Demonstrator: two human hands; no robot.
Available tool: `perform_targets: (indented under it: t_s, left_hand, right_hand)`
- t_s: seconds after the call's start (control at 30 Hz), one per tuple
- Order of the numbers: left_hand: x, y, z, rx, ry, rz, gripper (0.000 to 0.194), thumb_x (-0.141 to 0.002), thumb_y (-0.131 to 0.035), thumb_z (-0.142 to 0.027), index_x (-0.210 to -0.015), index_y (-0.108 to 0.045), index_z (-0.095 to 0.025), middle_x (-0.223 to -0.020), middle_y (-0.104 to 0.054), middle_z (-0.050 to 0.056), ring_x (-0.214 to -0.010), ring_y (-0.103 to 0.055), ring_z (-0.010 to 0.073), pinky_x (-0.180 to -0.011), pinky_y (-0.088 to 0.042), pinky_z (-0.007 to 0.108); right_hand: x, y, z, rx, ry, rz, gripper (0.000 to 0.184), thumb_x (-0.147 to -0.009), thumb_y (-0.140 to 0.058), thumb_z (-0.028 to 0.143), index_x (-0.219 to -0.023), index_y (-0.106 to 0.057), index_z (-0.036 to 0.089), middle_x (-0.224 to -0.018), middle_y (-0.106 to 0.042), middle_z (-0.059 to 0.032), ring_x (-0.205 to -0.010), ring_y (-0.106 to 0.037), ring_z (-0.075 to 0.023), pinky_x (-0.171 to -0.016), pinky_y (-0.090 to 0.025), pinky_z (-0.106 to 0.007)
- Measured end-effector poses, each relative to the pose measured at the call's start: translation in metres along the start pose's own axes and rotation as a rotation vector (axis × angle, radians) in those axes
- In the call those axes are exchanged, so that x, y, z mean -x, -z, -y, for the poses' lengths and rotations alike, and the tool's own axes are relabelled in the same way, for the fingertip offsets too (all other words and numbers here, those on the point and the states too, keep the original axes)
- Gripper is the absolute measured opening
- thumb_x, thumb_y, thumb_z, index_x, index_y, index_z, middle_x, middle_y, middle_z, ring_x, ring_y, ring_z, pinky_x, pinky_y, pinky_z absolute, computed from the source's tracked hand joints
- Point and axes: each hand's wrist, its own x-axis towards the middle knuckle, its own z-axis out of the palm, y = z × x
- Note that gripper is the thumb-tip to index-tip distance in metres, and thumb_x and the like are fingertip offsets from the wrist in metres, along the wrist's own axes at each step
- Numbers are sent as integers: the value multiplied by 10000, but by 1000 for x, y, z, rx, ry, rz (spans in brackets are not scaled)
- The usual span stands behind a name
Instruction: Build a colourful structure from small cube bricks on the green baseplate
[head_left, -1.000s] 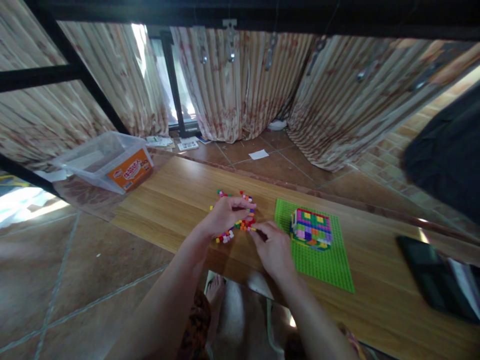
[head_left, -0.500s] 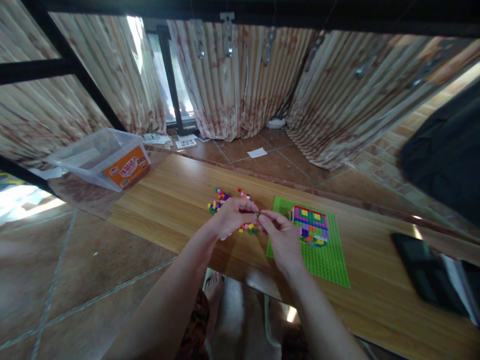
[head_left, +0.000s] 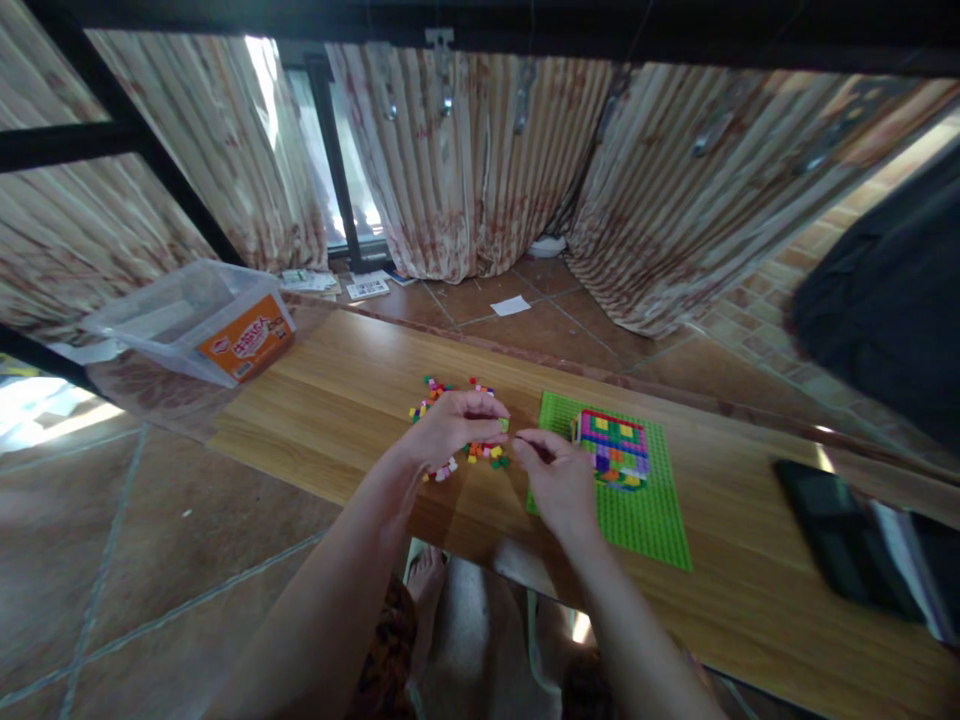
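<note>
My left hand (head_left: 459,428) is over the loose toy bricks (head_left: 480,452), its thumb and fingers closed on a small light green brick (head_left: 504,425). Just to the right, my right hand (head_left: 556,470) is held in a pinch. Whatever lies between those fingertips is too small to make out. A narrow gap separates the two hands. Beyond my right hand, a block of many-coloured bricks (head_left: 616,448) stands on the green baseplate (head_left: 645,530). My left hand hides part of the brick pile, and my right hand covers the baseplate's left edge.
The wooden table (head_left: 315,400) runs across the view. At its left end stands a clear plastic box (head_left: 172,320) with an orange label. A dark tablet-like object (head_left: 840,540) lies on the right. Papers (head_left: 510,305) are on the tiled floor behind.
My hands have drawn slightly apart; they met at the fingertips before. The light green brick now shows in my left fingers. The whole view has shifted a little.
</note>
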Motion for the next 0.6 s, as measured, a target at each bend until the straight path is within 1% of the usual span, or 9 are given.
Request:
perform_targets:
  t_s: [0.07,0.1,0.17,0.23,0.3,0.4,0.5,0.6]
  left_hand:
    - [0,3,2,-1,-4,-29,328,-634,-809,-240,-915,-687,-122,-824,-679,29,-741,-655,116,-766,-514,274]
    - [0,3,2,-18,-4,-34,339,-648,-800,-241,-947,-690,-125,-852,-683,37,-759,-661,125,-775,-515,282]
    - [0,3,3,-63,-15,-38,328,-666,-785,-246,-957,-698,-121,-881,-689,51,-782,-666,140,-770,-515,282]
    - [-1,2,3,-97,-28,-50,311,-667,-781,-252,-936,-701,-117,-880,-692,54,-787,-666,148,-757,-515,278]
    - [-2,-1,1,-97,-24,-65,310,-660,-781,-252,-924,-691,-117,-852,-690,44,-774,-669,147,-745,-515,271]
    - [-2,-8,-3,-85,-7,-79,292,-662,-772,-248,-905,-670,-123,-798,-683,21,-746,-668,138,-714,-510,251]
    - [-2,-20,-5,-138,-37,-25,230,-675,-756,-243,-855,-678,-122,-767,-680,14,-720,-646,121,-697,-497,236]
    - [-4,-34,-3,-133,-104,35,204,-661,-764,-242,-811,-698,-121,-756,-691,14,-693,-624,110,-701,-492,234]
  right_hand:
    - [2,-1,-1,224,105,48,153,-793,-591,270,-828,-724,202,-827,-706,-57,-754,-625,-190,-752,-473,-341]
    - [2,-2,-1,287,140,80,166,-804,-568,236,-846,-726,206,-854,-707,-60,-774,-630,-191,-769,-471,-338]
    - [4,-3,0,342,171,132,204,-814,-538,189,-895,-724,210,-887,-710,-60,-791,-637,-187,-781,-472,-327]
    - [5,-4,2,345,176,140,227,-827,-525,185,-946,-717,211,-910,-715,-59,-798,-642,-186,-783,-477,-322]
    - [7,-3,6,298,180,120,232,-856,-508,221,-974,-708,208,-910,-719,-57,-788,-646,-185,-772,-483,-321]
    - [8,2,11,143,174,30,253,-886,-499,311,-1010,-689,199,-931,-722,-62,-808,-655,-185,-764,-496,-316]
    - [9,10,15,-19,129,-22,274,-859,-549,375,-1018,-680,194,-931,-724,-66,-829,-663,-188,-757,-512,-315]
    - [9,21,15,-118,86,-43,243,-816,-605,383,-947,-700,202,-865,-723,-48,-776,-656,-179,-719,-521,-315]
